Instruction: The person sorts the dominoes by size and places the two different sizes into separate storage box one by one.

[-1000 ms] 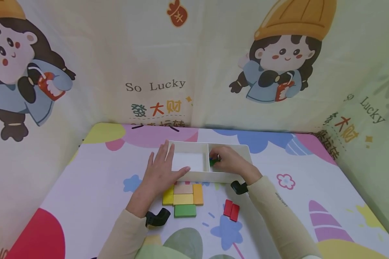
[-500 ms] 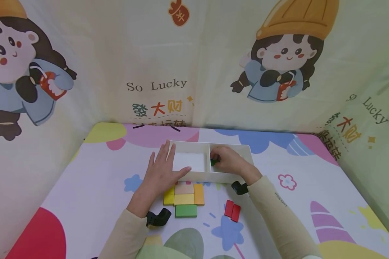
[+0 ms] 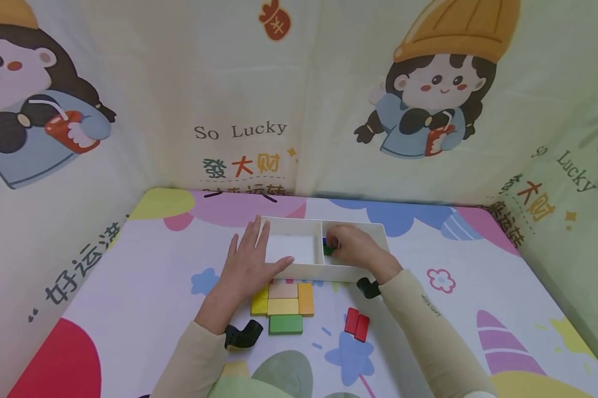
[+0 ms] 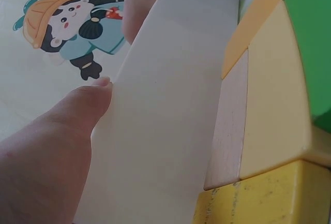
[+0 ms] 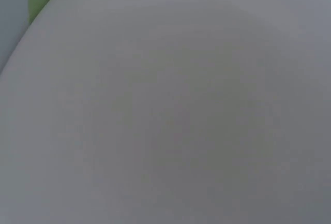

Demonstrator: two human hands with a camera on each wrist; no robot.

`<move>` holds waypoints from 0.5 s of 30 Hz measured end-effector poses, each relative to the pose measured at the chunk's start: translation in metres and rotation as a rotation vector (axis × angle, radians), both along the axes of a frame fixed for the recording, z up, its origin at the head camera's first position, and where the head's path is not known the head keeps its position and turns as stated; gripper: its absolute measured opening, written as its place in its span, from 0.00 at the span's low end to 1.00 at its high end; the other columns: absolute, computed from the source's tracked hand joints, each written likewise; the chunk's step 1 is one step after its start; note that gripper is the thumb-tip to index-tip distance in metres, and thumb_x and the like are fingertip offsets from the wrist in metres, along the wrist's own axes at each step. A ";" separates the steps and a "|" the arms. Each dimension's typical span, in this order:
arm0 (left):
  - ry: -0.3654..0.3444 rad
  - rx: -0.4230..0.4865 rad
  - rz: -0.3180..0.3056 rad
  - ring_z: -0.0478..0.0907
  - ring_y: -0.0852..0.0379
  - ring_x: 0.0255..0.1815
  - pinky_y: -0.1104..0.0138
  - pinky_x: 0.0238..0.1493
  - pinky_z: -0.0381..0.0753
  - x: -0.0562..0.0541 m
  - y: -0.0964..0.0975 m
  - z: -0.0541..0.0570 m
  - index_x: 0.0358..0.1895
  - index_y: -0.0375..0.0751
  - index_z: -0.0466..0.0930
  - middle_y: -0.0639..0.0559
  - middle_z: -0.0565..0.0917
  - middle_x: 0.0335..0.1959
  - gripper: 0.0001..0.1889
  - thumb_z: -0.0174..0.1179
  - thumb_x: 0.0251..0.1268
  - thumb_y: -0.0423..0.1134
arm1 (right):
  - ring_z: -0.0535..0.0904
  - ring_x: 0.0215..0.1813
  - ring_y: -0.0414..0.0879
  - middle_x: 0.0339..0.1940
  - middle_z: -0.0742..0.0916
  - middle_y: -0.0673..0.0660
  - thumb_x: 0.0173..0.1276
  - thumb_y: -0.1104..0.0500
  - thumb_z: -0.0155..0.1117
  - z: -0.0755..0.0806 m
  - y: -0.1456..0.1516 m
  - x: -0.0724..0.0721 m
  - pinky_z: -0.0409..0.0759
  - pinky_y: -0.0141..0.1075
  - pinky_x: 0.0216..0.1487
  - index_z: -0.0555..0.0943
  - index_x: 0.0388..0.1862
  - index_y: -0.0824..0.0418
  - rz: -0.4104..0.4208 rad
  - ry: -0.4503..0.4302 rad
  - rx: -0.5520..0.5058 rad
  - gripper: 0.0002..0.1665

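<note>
My left hand (image 3: 249,265) lies with its fingers spread across the left end of a white two-compartment tray (image 3: 304,271). In the left wrist view its thumb (image 4: 85,105) rests along the upper edge of the tray's near wall. My right hand (image 3: 356,246) reaches down into the right compartment, fingers curled at a small green block (image 3: 328,251). A bit of a blue block (image 3: 324,241) shows beside it, close to the divider. The right fingertips are partly hidden by the hand itself. The right wrist view holds only a blurred pale surface.
In front of the tray, yellow (image 3: 259,303), beige (image 3: 283,306), pinkish (image 3: 283,290) and orange blocks (image 3: 306,299) lie together, with a green block (image 3: 286,324) against them. Two red blocks (image 3: 356,324) lie to the right. A patterned cloth covers the table.
The right fingers have shifted slightly within the compartment, and the blue block shows again beside the green one. The left hand and tray have stayed in place.
</note>
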State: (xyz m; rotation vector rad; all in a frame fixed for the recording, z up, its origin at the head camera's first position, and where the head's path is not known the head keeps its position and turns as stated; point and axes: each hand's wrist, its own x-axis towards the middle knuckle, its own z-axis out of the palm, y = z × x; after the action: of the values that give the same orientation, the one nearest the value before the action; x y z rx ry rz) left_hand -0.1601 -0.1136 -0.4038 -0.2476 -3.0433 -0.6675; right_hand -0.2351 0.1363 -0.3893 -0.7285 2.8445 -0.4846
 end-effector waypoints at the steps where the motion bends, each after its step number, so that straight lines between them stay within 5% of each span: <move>1: 0.001 0.001 0.000 0.37 0.44 0.84 0.40 0.79 0.38 0.000 0.000 0.000 0.81 0.45 0.38 0.47 0.36 0.83 0.54 0.52 0.63 0.72 | 0.76 0.40 0.47 0.36 0.84 0.53 0.60 0.68 0.70 0.000 -0.001 0.000 0.83 0.39 0.46 0.82 0.37 0.59 -0.007 0.004 0.013 0.09; 15: 0.001 0.016 0.002 0.37 0.43 0.84 0.41 0.80 0.36 0.003 0.004 -0.002 0.81 0.44 0.38 0.46 0.36 0.83 0.54 0.52 0.63 0.71 | 0.75 0.34 0.46 0.31 0.83 0.52 0.60 0.65 0.71 -0.005 0.001 0.003 0.78 0.36 0.36 0.80 0.35 0.58 -0.003 0.228 0.136 0.08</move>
State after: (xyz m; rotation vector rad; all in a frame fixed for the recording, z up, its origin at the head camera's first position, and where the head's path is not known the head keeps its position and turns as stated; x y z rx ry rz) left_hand -0.1570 -0.1092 -0.4058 -0.2439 -3.0351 -0.6917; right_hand -0.2323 0.1376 -0.3945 -0.8008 3.0508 -0.2173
